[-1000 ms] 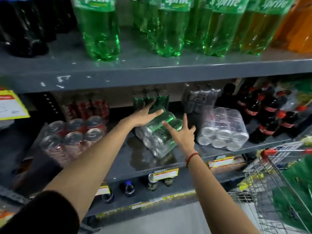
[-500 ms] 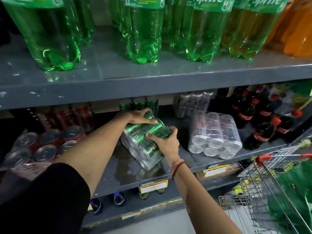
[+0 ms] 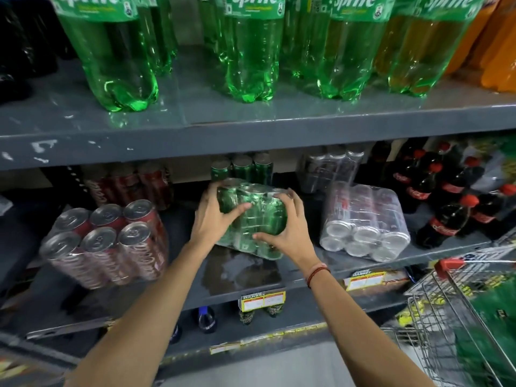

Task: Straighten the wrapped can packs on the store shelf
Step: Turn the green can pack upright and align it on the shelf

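A plastic-wrapped pack of green cans stands on the middle grey shelf, gripped from both sides. My left hand clasps its left side with the thumb across the front. My right hand holds its right side and lower front. A wrapped pack of red cans lies tilted on its side at the left, can tops facing me. A wrapped pack of silver cans lies on its side at the right.
More green cans, red cans and a clear wrapped pack stand at the shelf's back. Cola bottles fill the right end. Green Sprite bottles line the shelf above. A wire cart stands at lower right.
The green pack lay on its side, skewed; both hands closed on it and turned it up so it now stands with its face toward me.
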Tool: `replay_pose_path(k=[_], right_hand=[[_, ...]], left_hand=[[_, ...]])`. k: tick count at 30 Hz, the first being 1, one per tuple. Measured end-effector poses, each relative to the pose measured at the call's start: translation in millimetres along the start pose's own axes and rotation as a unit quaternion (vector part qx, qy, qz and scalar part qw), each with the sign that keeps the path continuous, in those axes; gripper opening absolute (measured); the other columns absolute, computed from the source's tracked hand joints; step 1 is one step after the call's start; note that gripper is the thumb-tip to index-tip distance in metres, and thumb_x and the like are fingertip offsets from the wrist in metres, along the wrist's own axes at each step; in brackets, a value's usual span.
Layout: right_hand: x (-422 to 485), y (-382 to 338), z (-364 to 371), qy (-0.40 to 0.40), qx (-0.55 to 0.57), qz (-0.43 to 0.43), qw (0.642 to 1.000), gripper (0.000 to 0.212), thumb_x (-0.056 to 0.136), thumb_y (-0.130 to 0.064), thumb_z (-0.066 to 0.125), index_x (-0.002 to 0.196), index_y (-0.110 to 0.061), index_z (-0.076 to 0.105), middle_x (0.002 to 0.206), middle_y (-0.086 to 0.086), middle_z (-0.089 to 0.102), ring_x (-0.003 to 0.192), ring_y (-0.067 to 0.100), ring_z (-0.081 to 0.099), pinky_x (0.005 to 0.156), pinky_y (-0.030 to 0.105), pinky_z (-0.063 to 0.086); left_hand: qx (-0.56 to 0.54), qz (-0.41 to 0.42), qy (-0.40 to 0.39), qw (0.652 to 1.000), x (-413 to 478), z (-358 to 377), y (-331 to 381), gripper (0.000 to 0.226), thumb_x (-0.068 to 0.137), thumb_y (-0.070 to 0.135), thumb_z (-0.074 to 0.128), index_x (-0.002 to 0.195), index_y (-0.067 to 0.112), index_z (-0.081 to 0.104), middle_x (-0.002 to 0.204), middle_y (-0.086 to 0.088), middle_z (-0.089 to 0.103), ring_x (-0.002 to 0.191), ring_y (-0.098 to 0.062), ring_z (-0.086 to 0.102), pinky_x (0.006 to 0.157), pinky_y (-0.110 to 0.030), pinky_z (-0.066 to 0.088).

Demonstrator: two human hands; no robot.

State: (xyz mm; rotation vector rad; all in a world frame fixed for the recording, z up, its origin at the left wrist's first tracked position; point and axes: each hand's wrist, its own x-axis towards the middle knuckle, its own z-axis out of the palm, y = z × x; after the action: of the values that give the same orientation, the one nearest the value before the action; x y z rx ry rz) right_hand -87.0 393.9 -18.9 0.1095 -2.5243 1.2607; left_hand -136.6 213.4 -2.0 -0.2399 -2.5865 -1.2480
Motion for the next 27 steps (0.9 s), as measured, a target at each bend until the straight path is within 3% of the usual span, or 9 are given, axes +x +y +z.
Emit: replay_pose_path(k=[6,11,13,15,17,20,22,24,27], right_hand=[[-29.4,17.1,14.1,0.002,-0.038,-0.075,0.996,0.077,0.064,-0.031,0.086,0.122,-0.033,0.035,0.157,0.009,0.005,0.148,0.029,0.003,0.116,0.044,0.025],[-48.0,20.8,21.6,0.017,-0.048,-0.090,0.995,0.074,0.069,-0.024,0.083,0.122,-0.030,0.032,0.157,0.014,0.002,0.147,0.031,0.013,0.111,0.046,0.035],[-49.5,19.1,17.6,0.005,-0.057,-0.090,0.994,0.074,0.069,-0.033,0.082,0.124,-0.030,0.032,0.158,0.011,0.002,0.147,0.026,0.015,0.109,0.039,0.038],[-50.6,15.0,7.6,0.005,-0.043,-0.095,0.994,0.072,0.071,-0.049,0.075,0.128,-0.032,0.035,0.157,0.008,0.007,0.145,0.003,0.011,0.107,0.016,0.031],[-46.8,7.1,-6.5,0.022,0.013,-0.083,0.996,0.069,0.074,-0.055,0.067,0.133,-0.037,0.037,0.156,0.006,0.012,0.136,-0.018,0.007,0.101,-0.001,0.019],[-22.0,-7.0,-27.5,-0.005,0.079,-0.029,0.996,0.068,0.077,-0.061,0.059,0.137,-0.043,0.034,0.156,0.001,0.014,0.130,-0.019,0.017,0.103,0.006,0.020],[3.8,-12.8,-36.0,-0.081,0.075,0.016,0.994,0.068,0.080,-0.056,0.061,0.140,-0.040,0.036,0.157,0.001,0.013,0.137,-0.001,0.020,0.105,0.021,0.022],[27.9,-10.0,-38.8,-0.177,0.026,0.051,0.982,0.069,0.080,-0.049,0.067,0.141,-0.039,0.036,0.154,0.007,0.019,0.141,0.019,0.024,0.106,0.026,0.023],[40.6,-0.8,-38.7,-0.271,0.027,0.088,0.958,0.078,0.060,-0.060,0.078,0.130,-0.053,0.045,0.144,0.000,0.043,0.134,0.019,0.040,0.114,0.035,0.028]], left_hand=[[-0.043,0.037,0.066,0.996,-54.6,3.5,-12.2,0.077,0.063,0.076,0.055,0.116,0.022,0.038,0.123,-0.010,0.050,0.110,-0.020,0.052,0.085,-0.027,0.040],[-0.034,0.037,0.063,0.997,-80.0,11.4,-16.3,0.074,0.064,0.078,0.052,0.113,0.025,0.033,0.130,-0.017,0.044,0.116,-0.026,0.051,0.088,-0.039,0.046],[-0.044,0.029,0.053,0.997,-82.1,9.7,-15.0,0.075,0.065,0.079,0.050,0.116,0.027,0.033,0.135,-0.017,0.041,0.125,-0.022,0.044,0.093,-0.030,0.041],[-0.069,0.033,0.052,0.996,-84.8,6.0,-11.6,0.072,0.068,0.074,0.053,0.122,0.030,0.034,0.145,-0.017,0.032,0.134,-0.006,0.027,0.100,-0.013,0.027],[-0.107,0.035,0.063,0.992,-90.7,3.6,-3.8,0.063,0.075,0.061,0.057,0.128,0.035,0.036,0.155,-0.012,0.016,0.139,0.001,0.012,0.103,-0.007,0.018],[-0.118,-0.015,0.070,0.990,-91.8,9.2,11.5,0.061,0.081,0.058,0.051,0.137,0.043,0.033,0.160,-0.001,-0.007,0.144,-0.005,0.003,0.113,-0.029,0.019],[-0.083,-0.078,0.067,0.991,-79.3,14.1,22.3,0.066,0.083,0.061,0.048,0.142,0.039,0.031,0.159,-0.004,-0.015,0.147,-0.021,-0.005,0.116,-0.047,0.016],[-0.022,-0.147,0.035,0.988,-64.2,15.6,31.4,0.072,0.081,0.063,0.049,0.144,0.034,0.030,0.158,-0.007,-0.021,0.146,-0.031,-0.014,0.113,-0.061,0.012],[0.028,-0.196,0.017,0.980,-56.3,17.8,37.1,0.077,0.078,0.064,0.054,0.144,0.033,0.030,0.155,-0.007,-0.029,0.143,-0.038,-0.019,0.106,-0.069,0.015]])
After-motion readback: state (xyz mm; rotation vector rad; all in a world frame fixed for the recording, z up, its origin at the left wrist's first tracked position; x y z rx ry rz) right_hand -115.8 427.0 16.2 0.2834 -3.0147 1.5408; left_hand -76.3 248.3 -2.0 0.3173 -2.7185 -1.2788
